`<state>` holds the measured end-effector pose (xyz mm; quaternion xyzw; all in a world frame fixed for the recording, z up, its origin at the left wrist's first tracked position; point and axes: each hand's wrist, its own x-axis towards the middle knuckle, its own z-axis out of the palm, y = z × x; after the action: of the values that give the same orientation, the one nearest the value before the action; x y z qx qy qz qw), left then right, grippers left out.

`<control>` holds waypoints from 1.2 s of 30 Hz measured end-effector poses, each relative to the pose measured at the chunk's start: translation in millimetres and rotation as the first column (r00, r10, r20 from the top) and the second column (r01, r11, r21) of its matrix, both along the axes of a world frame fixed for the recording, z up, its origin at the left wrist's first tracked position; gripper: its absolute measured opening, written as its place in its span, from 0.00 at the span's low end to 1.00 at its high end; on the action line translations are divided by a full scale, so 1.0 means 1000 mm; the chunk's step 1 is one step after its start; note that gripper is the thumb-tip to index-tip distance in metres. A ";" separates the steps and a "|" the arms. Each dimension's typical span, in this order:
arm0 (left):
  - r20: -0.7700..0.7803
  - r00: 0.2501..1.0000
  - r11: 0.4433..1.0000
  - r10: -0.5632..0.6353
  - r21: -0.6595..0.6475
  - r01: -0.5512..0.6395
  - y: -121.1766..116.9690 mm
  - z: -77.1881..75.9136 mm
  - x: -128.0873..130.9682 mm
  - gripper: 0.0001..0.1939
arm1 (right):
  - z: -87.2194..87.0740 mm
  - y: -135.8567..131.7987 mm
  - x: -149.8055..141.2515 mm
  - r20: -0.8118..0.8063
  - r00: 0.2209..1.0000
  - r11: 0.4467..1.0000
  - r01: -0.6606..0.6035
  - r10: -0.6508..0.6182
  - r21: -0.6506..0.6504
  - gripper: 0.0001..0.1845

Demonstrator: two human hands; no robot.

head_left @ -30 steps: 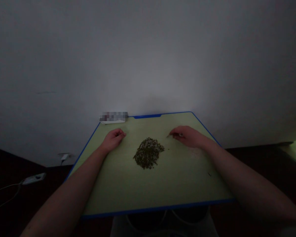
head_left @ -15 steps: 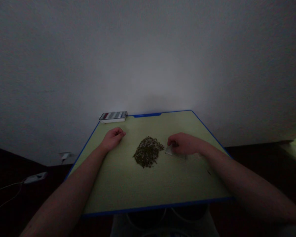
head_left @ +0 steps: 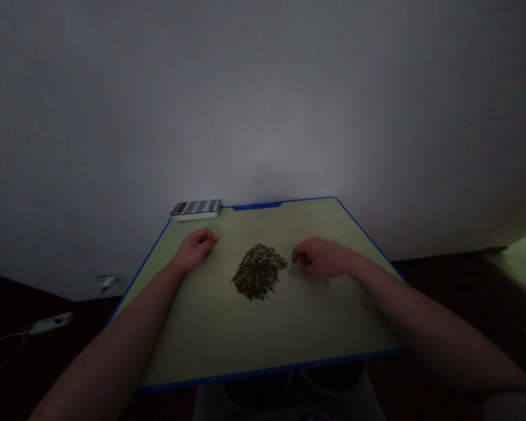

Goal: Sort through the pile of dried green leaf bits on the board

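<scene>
A heap of small dark brownish-green grains or seeds [head_left: 256,275] lies in the middle of the pale table top [head_left: 263,339], loose at its edges. On the right of the heap, my right hand [head_left: 318,257] is closed, its fingers pinching a small clear plastic bag [head_left: 296,271]. Much of the bag is hidden beneath the hand, and its contents cannot be made out. My left hand [head_left: 196,248] rests on the table left of the heap, fingers curled in and thumb against them. Nothing shows in it.
At the far left corner, a phone [head_left: 197,207] lies on a white box [head_left: 193,216]. Blue edging [head_left: 263,374] borders the table, which stands against a pale wall [head_left: 263,117]. A power strip [head_left: 51,323] with cables is on the dark floor at left.
The whole view has shifted slightly, so the table and hands appear a little further left. My right hand stays beside the heap with the bag, whose visible part looks a little different. My left hand keeps its pose.
</scene>
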<state>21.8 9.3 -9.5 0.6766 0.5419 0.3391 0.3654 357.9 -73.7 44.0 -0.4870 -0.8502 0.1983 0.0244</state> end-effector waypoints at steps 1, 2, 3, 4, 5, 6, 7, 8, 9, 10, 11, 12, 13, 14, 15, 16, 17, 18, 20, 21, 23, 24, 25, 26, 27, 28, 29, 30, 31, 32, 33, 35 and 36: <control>-0.007 1.000 1.000 0.005 0.002 -0.005 0.000 0.000 0.000 0.11 | -0.001 0.001 0.001 -0.004 1.000 1.000 0.004 -0.004 0.001 0.19; -0.013 1.000 1.000 0.005 0.004 -0.005 0.000 0.000 0.000 0.11 | -0.002 0.002 0.000 -0.012 1.000 1.000 0.006 -0.006 0.003 0.19; -0.015 1.000 1.000 0.005 0.007 -0.005 -0.001 0.001 0.001 0.11 | -0.003 0.002 -0.001 -0.023 1.000 1.000 0.008 -0.008 0.003 0.19; -0.014 1.000 1.000 0.005 0.007 -0.004 -0.001 0.001 0.001 0.10 | -0.004 0.002 -0.003 -0.036 0.999 1.000 0.009 -0.008 0.004 0.19; -0.010 1.000 1.000 0.004 0.007 -0.004 -0.001 0.002 0.001 0.10 | -0.005 0.001 -0.005 -0.049 0.999 1.000 0.008 -0.007 0.008 0.19; -0.006 1.000 1.000 0.006 0.007 -0.006 -0.002 0.003 0.002 0.10 | -0.006 0.000 -0.008 -0.061 0.998 1.000 0.007 -0.006 0.012 0.19; -0.005 1.000 1.000 0.006 0.005 -0.006 -0.002 0.003 0.002 0.10 | -0.007 -0.001 -0.011 -0.069 0.998 1.000 0.001 0.000 0.014 0.19; -0.007 1.000 1.000 0.007 0.004 -0.007 -0.002 0.004 0.002 0.10 | -0.008 -0.002 -0.014 -0.074 0.997 1.000 -0.009 0.010 0.016 0.20; -0.009 1.000 1.000 0.006 0.002 -0.006 -0.002 0.004 0.002 0.10 | -0.008 -0.003 -0.016 -0.078 0.997 1.000 -0.021 0.022 0.019 0.20; -0.010 1.000 1.000 0.005 0.002 -0.005 -0.002 0.004 0.002 0.09 | -0.009 -0.004 -0.018 -0.083 0.996 0.999 -0.033 0.035 0.022 0.20; -0.009 1.000 1.000 0.002 0.002 -0.002 -0.002 0.004 0.002 0.09 | -0.009 -0.005 -0.019 -0.086 0.995 0.999 -0.044 0.046 0.025 0.21; -0.007 1.000 1.000 0.002 0.001 -0.002 -0.002 0.003 0.002 0.09 | -0.009 -0.005 -0.020 -0.087 0.994 0.998 -0.056 0.058 0.026 0.21; -0.006 1.000 1.000 0.002 0.002 -0.002 -0.002 0.003 0.002 0.10 | -0.008 -0.005 -0.021 -0.087 0.994 0.997 -0.068 0.070 0.023 0.21; -0.006 1.000 1.000 0.003 0.003 -0.003 -0.002 0.003 0.002 0.10 | -0.008 -0.006 -0.021 -0.085 0.993 0.997 -0.078 0.079 0.015 0.21; -0.007 1.000 1.000 0.002 0.005 -0.002 -0.002 0.003 0.002 0.11 | -0.008 -0.006 -0.020 -0.081 0.993 0.996 -0.089 0.089 0.003 0.21; -0.007 1.000 1.000 0.001 0.008 -0.001 -0.002 0.002 0.002 0.11 | -0.007 -0.006 -0.020 -0.077 0.992 0.995 -0.097 0.096 -0.010 0.21; -0.005 1.000 1.000 0.000 0.008 0.000 -0.002 0.002 0.002 0.11 | -0.007 -0.006 -0.020 -0.076 0.992 0.994 -0.103 0.101 -0.023 0.21; -0.001 1.000 1.000 -0.001 0.008 0.001 -0.002 0.002 0.002 0.11 | -0.007 -0.006 -0.020 -0.078 0.992 0.994 -0.106 0.103 -0.034 0.21; 0.002 1.000 1.000 0.002 0.010 -0.002 -0.001 0.001 0.001 0.11 | -0.006 -0.007 -0.019 -0.088 0.991 0.993 -0.104 0.100 -0.048 0.21; 0.001 1.000 1.000 0.005 0.012 -0.005 -0.001 0.001 0.001 0.11 | -0.005 -0.007 -0.019 -0.092 0.991 0.993 -0.104 0.099 -0.052 0.20; -0.005 1.000 1.000 0.010 0.017 -0.009 -0.001 0.001 0.001 0.11 | -0.004 -0.008 -0.019 -0.091 0.991 0.993 -0.104 0.099 -0.054 0.19; -0.006 1.000 1.000 0.010 0.018 -0.010 -0.001 0.001 0.001 0.11 | -0.004 -0.008 -0.019 -0.087 0.991 0.993 -0.102 0.097 -0.054 0.19; -0.007 1.000 1.000 0.008 0.017 -0.008 -0.001 0.001 0.001 0.11 | -0.004 -0.008 -0.019 -0.084 0.992 0.993 -0.103 0.098 -0.058 0.19; -0.008 1.000 1.000 0.006 0.016 -0.006 -0.001 0.001 0.001 0.11 | -0.004 -0.008 -0.019 -0.082 0.992 0.992 -0.105 0.100 -0.064 0.19; -0.009 1.000 1.000 0.003 0.013 -0.003 -0.002 0.002 0.002 0.11 | -0.004 -0.009 -0.019 -0.081 0.991 0.991 -0.110 0.104 -0.071 0.19; -0.010 1.000 1.000 0.002 0.010 -0.002 -0.002 0.003 0.002 0.10 | -0.005 -0.009 -0.019 -0.083 0.990 0.990 -0.120 0.114 -0.075 0.19; -0.010 1.000 1.000 0.003 0.005 -0.003 -0.003 0.004 0.002 0.10 | -0.005 -0.009 -0.020 -0.085 0.989 0.988 -0.131 0.125 -0.076 0.19; -0.008 1.000 1.000 0.006 0.002 -0.006 -0.003 0.004 0.003 0.10 | -0.005 -0.010 -0.020 -0.086 0.987 0.987 -0.141 0.134 -0.074 0.19; -0.005 1.000 1.000 0.008 -0.001 -0.008 -0.003 0.005 0.003 0.11 | -0.005 -0.011 -0.021 -0.084 0.987 0.987 -0.145 0.139 -0.071 0.18; -0.002 1.000 1.000 0.009 -0.002 -0.009 -0.003 0.005 0.003 0.11 | -0.005 -0.012 -0.022 -0.080 0.987 0.987 -0.143 0.138 -0.067 0.19; 0.001 1.000 1.000 0.010 0.001 -0.010 -0.003 0.004 0.003 0.11 | -0.005 -0.012 -0.022 -0.073 0.989 0.989 -0.136 0.131 -0.061 0.19; -0.001 1.000 1.000 0.010 0.009 -0.010 -0.002 0.003 0.002 0.11 | -0.004 -0.014 -0.024 -0.052 0.993 0.993 -0.111 0.108 -0.047 0.19; -0.004 1.000 1.000 0.010 0.013 -0.010 -0.002 0.003 0.002 0.11 | -0.004 -0.014 -0.025 -0.042 0.994 0.994 -0.100 0.098 -0.037 0.19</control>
<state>23.9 7.5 -6.8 0.6771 0.5437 0.3429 0.3583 333.1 -87.8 40.4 -0.4406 -0.8686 0.2258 0.0220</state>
